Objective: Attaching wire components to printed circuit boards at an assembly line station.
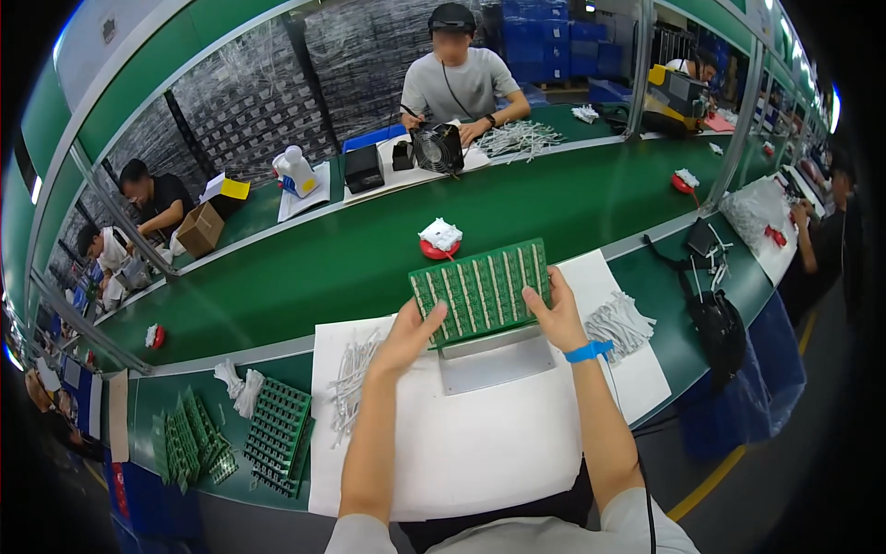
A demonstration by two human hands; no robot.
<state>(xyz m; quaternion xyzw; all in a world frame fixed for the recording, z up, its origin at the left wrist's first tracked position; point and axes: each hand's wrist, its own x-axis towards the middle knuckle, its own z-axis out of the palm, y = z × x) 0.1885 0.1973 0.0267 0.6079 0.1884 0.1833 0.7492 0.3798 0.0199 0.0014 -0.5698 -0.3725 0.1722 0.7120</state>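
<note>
Forearms outstretched, left hand (413, 334) and right hand (555, 314) gripping green circuit board (480, 289).

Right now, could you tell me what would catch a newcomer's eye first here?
The green rectangular circuit board panel at centre, gripped by the left hand and right hand above a grey metal fixture. Behind it runs the long green conveyor belt; a bright blue wrist strap circles the right wrist.

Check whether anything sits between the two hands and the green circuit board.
Nothing visible does. The left hand and right hand already grip the circuit board at its two lower corners, holding it tilted up above the metal plate on the white sheet.
</note>
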